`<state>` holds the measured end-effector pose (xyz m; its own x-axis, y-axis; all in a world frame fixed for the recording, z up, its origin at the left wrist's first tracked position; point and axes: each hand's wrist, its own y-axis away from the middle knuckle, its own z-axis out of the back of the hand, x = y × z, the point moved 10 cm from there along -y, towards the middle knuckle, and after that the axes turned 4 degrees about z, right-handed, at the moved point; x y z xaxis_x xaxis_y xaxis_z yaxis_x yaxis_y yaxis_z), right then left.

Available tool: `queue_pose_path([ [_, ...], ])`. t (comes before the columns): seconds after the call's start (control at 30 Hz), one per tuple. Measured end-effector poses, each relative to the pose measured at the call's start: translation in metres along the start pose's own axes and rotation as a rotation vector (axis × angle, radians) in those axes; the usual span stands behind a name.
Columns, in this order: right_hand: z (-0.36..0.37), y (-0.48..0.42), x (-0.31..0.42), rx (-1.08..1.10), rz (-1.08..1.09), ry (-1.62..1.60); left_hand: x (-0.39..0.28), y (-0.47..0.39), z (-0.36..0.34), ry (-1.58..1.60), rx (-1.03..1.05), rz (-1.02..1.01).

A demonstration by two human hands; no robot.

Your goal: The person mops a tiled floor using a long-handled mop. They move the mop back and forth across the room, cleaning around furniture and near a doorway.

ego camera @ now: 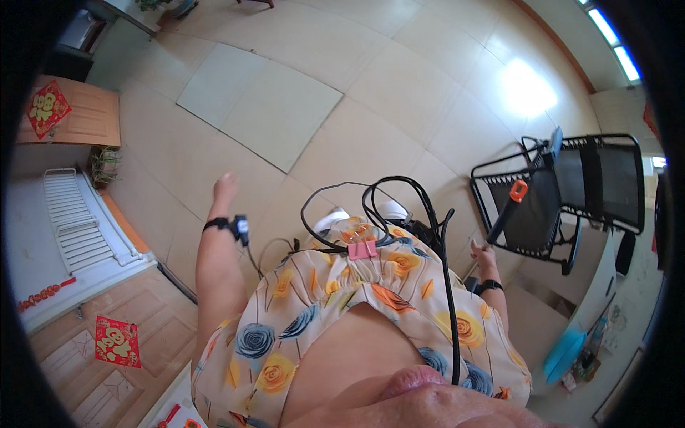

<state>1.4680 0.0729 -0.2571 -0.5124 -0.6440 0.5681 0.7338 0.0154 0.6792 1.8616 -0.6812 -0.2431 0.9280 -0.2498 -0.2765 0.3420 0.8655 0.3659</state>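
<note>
My right hand (pixel 483 253) is low at my right side, gripping a pole with a black handle (pixel 502 222) and an orange hanging loop at its top end. A thin stretch of the pole shows below the hand; its lower end is hidden behind my body. On the left, my left hand (pixel 226 187) hangs over the tiled floor, with nothing visible in it. Its fingers are too foreshortened to tell how far they are bent. A black wrist strap (pixel 217 223) with a small cabled device sits on that arm.
A black folding lounge chair (pixel 527 211) stands at the right, close to the pole's handle. Black cables (pixel 398 184) loop before my dress, held by a pink clip (pixel 363 250). A pale mat or panel (pixel 259 104) lies on the floor ahead. A wooden door (pixel 59 342) and white radiator (pixel 75 219) are left.
</note>
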Motion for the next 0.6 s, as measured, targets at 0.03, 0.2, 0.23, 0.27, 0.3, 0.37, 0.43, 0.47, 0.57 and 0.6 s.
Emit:
queue_pose_path([
  [0.03, 0.0, -0.005, 0.012, -0.033, -0.018, -0.003, -0.083, -0.015, 0.015, 0.012, 0.012, -0.053],
  [0.2, -0.016, -0.07, 0.057, -0.069, -0.083, 0.063, -0.286, -0.074, -0.016, -0.048, 0.276, -0.302],
  [0.23, -0.019, -0.084, 0.078, -0.096, -0.097, 0.107, -0.31, -0.085, -0.025, -0.131, 0.346, -0.335],
  [0.27, -0.02, -0.098, 0.099, -0.122, -0.111, 0.151, -0.318, -0.109, -0.036, -0.168, 0.304, -0.392],
  [0.3, -0.016, -0.112, 0.119, -0.156, -0.129, 0.19, -0.323, -0.129, -0.044, -0.17, 0.329, -0.369],
  [0.37, -0.011, -0.162, 0.122, -0.164, -0.121, 0.167, -0.312, -0.162, -0.053, -0.156, 0.328, -0.319],
  [0.43, -0.01, -0.184, 0.172, -0.157, -0.084, -0.019, -0.267, -0.194, -0.062, -0.237, 0.365, -0.212],
  [0.47, -0.003, -0.196, 0.202, -0.182, -0.06, 0.003, -0.248, -0.204, -0.06, 0.019, 0.434, 0.037],
  [0.57, 0.012, -0.247, 0.245, -0.216, -0.127, -0.191, -0.248, -0.219, -0.039, 0.299, 0.35, 0.308],
  [0.6, 0.015, -0.256, 0.269, -0.219, -0.124, -0.2, -0.245, -0.223, -0.044, 0.341, 0.386, 0.34],
])
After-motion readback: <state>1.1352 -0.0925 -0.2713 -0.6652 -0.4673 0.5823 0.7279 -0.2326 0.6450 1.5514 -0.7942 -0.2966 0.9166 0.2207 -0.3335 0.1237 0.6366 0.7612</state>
